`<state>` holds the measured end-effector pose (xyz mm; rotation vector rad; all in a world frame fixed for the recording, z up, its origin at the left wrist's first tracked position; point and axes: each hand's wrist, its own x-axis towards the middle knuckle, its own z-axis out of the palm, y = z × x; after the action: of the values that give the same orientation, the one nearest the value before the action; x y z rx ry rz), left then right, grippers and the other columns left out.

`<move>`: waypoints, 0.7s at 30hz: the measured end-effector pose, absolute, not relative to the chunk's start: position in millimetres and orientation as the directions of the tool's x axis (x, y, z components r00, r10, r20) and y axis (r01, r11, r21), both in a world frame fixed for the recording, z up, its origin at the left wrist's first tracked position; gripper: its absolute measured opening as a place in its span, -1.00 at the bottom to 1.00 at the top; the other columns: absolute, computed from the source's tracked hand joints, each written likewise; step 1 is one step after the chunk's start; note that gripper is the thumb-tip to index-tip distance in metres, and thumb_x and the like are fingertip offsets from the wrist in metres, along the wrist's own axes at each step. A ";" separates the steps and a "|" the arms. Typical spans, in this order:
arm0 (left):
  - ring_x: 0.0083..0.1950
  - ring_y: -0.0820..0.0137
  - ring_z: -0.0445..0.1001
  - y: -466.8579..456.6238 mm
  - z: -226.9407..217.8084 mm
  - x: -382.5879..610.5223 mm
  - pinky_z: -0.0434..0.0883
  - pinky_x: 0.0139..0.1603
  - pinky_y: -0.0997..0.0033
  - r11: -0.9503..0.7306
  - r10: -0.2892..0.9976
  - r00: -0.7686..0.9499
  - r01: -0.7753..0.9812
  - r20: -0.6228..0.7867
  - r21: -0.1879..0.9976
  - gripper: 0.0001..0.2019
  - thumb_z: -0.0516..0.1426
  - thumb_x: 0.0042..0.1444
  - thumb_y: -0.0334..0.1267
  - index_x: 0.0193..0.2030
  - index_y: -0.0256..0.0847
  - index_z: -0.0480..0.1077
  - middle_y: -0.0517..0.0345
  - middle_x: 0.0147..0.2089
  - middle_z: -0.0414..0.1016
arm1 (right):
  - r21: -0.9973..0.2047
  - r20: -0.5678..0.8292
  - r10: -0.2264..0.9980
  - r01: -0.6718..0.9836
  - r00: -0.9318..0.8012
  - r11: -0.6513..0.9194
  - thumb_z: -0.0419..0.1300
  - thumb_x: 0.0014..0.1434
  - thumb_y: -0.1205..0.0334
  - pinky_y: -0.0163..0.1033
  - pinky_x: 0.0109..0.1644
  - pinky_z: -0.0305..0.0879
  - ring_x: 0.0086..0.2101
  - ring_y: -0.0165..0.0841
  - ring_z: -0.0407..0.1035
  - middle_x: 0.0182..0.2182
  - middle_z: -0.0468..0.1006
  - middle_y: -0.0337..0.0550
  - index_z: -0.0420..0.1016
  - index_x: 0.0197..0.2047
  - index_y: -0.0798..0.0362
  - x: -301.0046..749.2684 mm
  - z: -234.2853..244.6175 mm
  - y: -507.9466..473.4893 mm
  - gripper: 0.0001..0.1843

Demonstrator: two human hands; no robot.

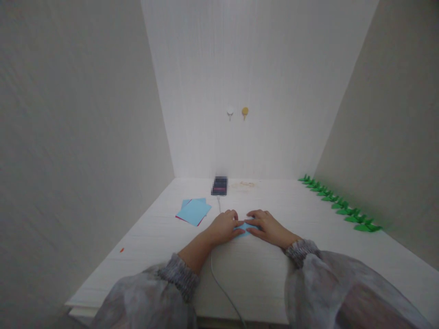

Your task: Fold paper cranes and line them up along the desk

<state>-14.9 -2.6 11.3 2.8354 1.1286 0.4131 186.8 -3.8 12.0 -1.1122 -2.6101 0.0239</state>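
A small piece of light blue folding paper (245, 228) lies on the white table between my two hands. My left hand (223, 226) holds its left side, fingertips and thumb on the paper. From the other side, the fingers and thumb of my right hand (265, 226) grip its right part. Much of the paper is covered by my fingers, so its folds are hard to make out. To the left of my left hand rests a loose stack of square paper sheets (194, 211), light blue on top with a red edge showing beneath.
A phone (220, 186) stands near the back wall, with a white cable (219, 281) running toward the front edge. Several green folded paper shapes (338, 204) form a row along the right wall. A small orange scrap (122, 250) lies at left. Two hooks (244, 111) are on the wall.
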 end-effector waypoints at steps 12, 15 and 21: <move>-0.19 0.28 0.28 -9.7 23.1 -26.4 0.21 -0.21 0.32 -0.626 0.777 0.601 0.769 0.189 0.131 -0.65 -0.04 0.03 -0.05 -0.26 -0.21 0.45 -0.02 -0.24 0.31 | -0.135 0.284 0.768 0.770 -0.574 0.624 -0.09 0.16 0.12 -0.16 -0.08 0.09 -0.12 -0.29 0.22 -0.11 0.38 -0.10 0.43 -0.12 -0.09 190.8 13.0 -3.4 -0.67; -0.19 0.28 0.28 -11.9 25.6 -30.8 0.19 -0.21 0.32 -0.585 0.808 0.563 0.801 0.173 0.126 -0.69 0.00 0.00 -0.07 -0.38 -0.22 0.47 -0.02 -0.27 0.33 | -0.139 0.281 0.784 0.785 -0.553 0.604 -0.09 0.17 0.12 -0.17 -0.07 0.09 -0.11 -0.30 0.22 -0.11 0.38 -0.11 0.43 -0.13 -0.09 192.8 11.6 -2.3 -0.67; -0.21 0.26 0.29 -11.9 25.8 -32.9 0.19 -0.21 0.28 -0.520 0.848 0.498 0.847 0.180 0.108 -0.72 0.02 -0.02 -0.12 -0.50 -0.24 0.45 -0.02 -0.32 0.34 | -0.141 0.280 0.795 0.796 -0.539 0.589 -0.08 0.17 0.14 -0.18 -0.07 0.08 -0.11 -0.31 0.22 -0.11 0.38 -0.13 0.44 -0.14 -0.09 193.7 11.1 -1.1 -0.68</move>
<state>-32.9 -11.9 25.8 2.7138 1.5358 0.3307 193.7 -1.1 11.1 -1.2965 -2.5078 -0.0054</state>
